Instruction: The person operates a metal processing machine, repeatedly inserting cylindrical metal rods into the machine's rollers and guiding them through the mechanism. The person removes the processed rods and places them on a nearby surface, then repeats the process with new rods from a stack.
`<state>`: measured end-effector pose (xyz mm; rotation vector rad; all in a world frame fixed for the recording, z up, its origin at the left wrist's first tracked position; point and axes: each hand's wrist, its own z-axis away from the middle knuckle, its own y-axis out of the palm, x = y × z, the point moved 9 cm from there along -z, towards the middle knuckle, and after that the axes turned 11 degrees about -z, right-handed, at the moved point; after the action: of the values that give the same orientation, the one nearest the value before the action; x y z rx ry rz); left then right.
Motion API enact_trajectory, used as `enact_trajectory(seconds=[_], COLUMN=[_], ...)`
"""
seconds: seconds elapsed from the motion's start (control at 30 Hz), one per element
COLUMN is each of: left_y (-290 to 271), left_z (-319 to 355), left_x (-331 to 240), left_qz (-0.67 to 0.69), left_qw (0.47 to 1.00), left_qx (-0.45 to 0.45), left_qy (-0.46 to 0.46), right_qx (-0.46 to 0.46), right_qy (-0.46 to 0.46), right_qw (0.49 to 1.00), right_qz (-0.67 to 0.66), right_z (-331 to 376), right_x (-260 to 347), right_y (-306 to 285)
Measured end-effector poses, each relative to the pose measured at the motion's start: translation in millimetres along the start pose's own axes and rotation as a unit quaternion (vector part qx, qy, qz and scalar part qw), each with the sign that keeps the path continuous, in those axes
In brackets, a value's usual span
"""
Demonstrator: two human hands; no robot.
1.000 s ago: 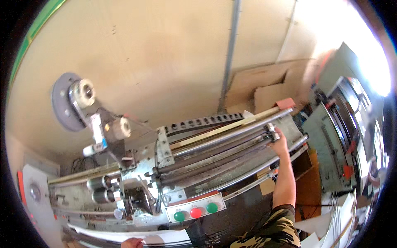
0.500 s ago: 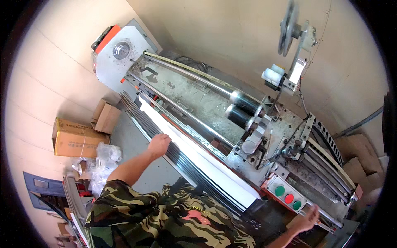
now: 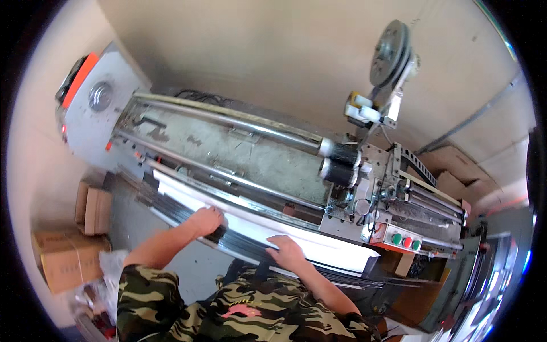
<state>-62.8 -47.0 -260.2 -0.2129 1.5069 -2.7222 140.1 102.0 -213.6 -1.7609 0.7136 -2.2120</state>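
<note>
Pressing flat, the left hand (image 3: 206,221) and right hand (image 3: 288,251) rest apart on the white sheet (image 3: 250,225), whose long axis runs left-far to right-near along the machine (image 3: 256,165).

Left hand (image 3: 206,221), right hand (image 3: 286,251) on white sheet (image 3: 319,244)

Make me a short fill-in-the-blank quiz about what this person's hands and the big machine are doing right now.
1. Both hands, the left hand and the right hand, rest on the long ____ sheet along the machine's front edge.
2. The control box carries two green buttons and one ____ button.
3. The person's sleeve has a ____ pattern.
4. Brown ____ boxes sit at the left.

Missing words: white; red; camouflage; cardboard
</note>
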Motion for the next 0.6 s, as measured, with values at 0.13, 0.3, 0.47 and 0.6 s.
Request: enact_trajectory(seconds=[0.13,0.3,0.47,0.6], left_y=[-78.2,-136.3,-245.4,-343.0], left_z=[19.7,-6.5,-151.4,-270.3], left_x=[-3.2,9.2,53.1,51.7], left_qz=[-0.036,0.098,0.632,0.616], left_qw=[0.997,0.989,0.763,0.773], left_qx=[-0.039,-0.020,-0.084,-0.150], left_qy=[0.062,0.106,0.105,0.020], right_qx=[0.051,0.053,-0.110,-0.190], right_qy=[0.045,0.152,0.071,0.087], right_qw=[0.998,0.987,0.982,0.950], right_qz=[0.009,-0.018,0.138,0.234], right_z=[-39.2,-35.0,-18.1,-39.0], right_x=[28.6,33.3,62.0,110.2], right_y=[23.4,-15.0,-139.0,-242.7])
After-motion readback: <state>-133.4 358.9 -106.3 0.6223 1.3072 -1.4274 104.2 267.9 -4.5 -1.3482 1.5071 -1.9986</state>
